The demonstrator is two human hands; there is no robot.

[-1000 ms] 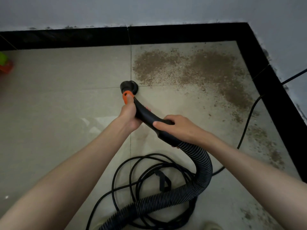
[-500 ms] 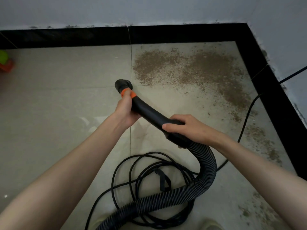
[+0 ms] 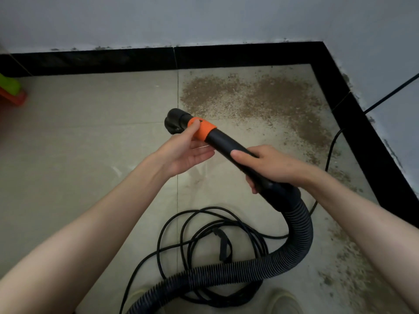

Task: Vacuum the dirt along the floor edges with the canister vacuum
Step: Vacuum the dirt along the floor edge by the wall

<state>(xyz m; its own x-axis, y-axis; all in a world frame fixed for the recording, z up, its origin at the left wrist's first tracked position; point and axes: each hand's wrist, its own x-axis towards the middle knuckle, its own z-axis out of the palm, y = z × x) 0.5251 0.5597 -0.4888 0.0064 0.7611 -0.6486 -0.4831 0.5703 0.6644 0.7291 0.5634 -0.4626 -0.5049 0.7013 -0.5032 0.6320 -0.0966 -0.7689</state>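
I hold a black vacuum wand (image 3: pixel 229 145) with an orange collar (image 3: pixel 204 130) and a small black nozzle (image 3: pixel 175 122) at its tip, raised above the floor. My left hand (image 3: pixel 183 152) cups the wand from below, thumb on the orange collar. Further back, my right hand (image 3: pixel 267 165) grips the wand, just ahead of the ribbed black hose (image 3: pixel 292 252). Brown dirt (image 3: pixel 254 98) lies on the tiles in the far right corner and trails along the right black skirting (image 3: pixel 367 143). The canister is out of view.
A coiled black power cord (image 3: pixel 210 245) lies on the tiles below my hands, and one strand runs up the right wall (image 3: pixel 390 94). A green and red object (image 3: pixel 11 91) sits at the left edge. Black skirting (image 3: pixel 90 62) lines the far wall. Shoe tips (image 3: pixel 285 300) show at the bottom.
The wand tip has lifted off the floor and tilted flatter. My left hand has turned palm up under the orange collar. My right hand has shifted right along the wand.
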